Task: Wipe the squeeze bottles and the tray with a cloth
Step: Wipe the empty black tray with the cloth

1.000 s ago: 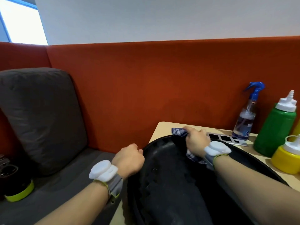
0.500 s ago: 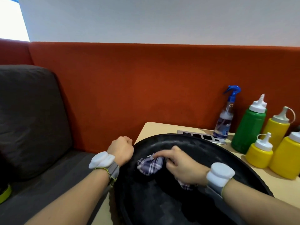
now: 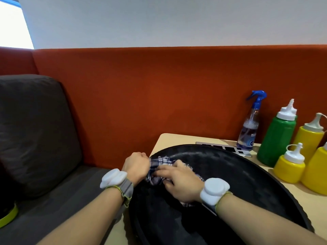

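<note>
Lower centre, the tray (image 3: pixel 247 183) holds a checked cloth (image 3: pixel 159 164) under the flat-fingered right hand (image 3: pixel 180 184); the left hand (image 3: pixel 137 166) grips its rim. At right stand one green squeeze bottle (image 3: pixel 276 138), three yellow squeeze bottles (image 3: pixel 290 167), one part-filled spray bottle (image 3: pixel 247 133).

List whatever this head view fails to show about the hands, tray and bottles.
Left hand fingers: head view, hidden behind the hand's own back; grip on the tray rim unconfirmed.
Cloth: head view, partly covered by the right hand.
Rightmost yellow bottle: head view, cut off by the right edge.
Spray bottle label: head view, too small to read.
Tray's near end: head view, cut off by the bottom edge.
</note>
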Demonstrator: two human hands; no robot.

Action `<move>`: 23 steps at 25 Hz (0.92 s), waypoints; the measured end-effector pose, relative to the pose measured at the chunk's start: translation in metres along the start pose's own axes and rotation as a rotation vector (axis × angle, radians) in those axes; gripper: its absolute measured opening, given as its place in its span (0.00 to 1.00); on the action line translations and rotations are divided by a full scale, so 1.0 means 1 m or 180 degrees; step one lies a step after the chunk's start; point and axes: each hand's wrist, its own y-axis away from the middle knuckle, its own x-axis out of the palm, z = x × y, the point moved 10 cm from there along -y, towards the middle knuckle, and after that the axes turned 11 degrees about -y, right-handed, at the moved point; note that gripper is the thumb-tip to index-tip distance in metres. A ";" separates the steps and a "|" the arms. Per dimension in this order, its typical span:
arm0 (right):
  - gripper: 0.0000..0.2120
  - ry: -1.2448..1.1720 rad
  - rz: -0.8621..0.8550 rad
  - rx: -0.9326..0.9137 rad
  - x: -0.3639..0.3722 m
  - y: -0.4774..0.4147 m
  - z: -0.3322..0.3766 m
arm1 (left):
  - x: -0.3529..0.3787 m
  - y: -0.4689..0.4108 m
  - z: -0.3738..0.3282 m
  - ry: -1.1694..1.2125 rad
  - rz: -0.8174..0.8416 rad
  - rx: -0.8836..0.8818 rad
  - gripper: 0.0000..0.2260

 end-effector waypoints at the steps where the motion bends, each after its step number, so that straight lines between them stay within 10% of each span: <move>1: 0.22 -0.0438 0.0095 -0.0012 -0.004 0.006 0.000 | -0.002 -0.003 0.001 0.0015 -0.0006 0.0026 0.16; 6: 0.17 -0.0764 -0.1461 0.1058 -0.103 0.014 -0.096 | 0.000 0.005 0.007 -0.0366 0.0142 0.0070 0.18; 10: 0.19 0.0147 -0.0810 0.2039 -0.068 0.000 -0.147 | 0.019 0.020 -0.006 -0.0598 0.0125 0.0430 0.13; 18: 0.20 -0.0607 -0.0357 0.0447 -0.014 -0.052 -0.038 | 0.018 -0.012 -0.007 -0.0425 -0.0004 0.0382 0.12; 23: 0.15 -0.0685 -0.0872 0.1196 -0.089 -0.007 -0.115 | -0.001 0.001 0.009 -0.0582 -0.0075 0.0056 0.15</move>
